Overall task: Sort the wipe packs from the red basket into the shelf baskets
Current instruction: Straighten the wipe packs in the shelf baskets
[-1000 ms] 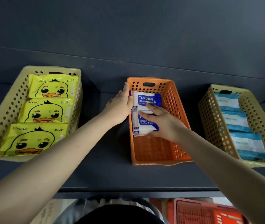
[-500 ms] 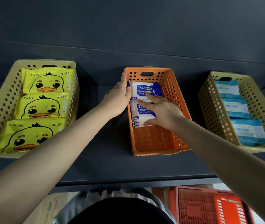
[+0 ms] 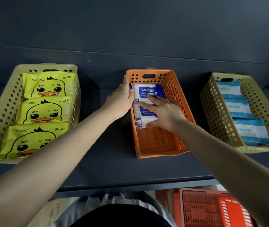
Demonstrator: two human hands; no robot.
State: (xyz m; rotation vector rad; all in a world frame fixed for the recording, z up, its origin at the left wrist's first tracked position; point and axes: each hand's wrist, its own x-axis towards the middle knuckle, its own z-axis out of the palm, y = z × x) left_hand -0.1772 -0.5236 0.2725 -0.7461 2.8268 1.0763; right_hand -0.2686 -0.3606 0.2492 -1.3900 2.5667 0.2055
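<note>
My left hand [image 3: 120, 102] flat against orange basket [image 3: 178, 95] wall, steadying it; right hand [image 3: 165, 112] spread, pressing alcohol wipe packs [image 3: 147, 92] snug, likely saving room behind wrist.

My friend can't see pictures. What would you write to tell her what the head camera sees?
A person's right hand rests on a blue-and-white wipe pack in the orange basket on a shelf, while the left hand touches a second pack behind it. Duck packs fill a yellow basket at left, blue packs a tan basket at right.
</note>
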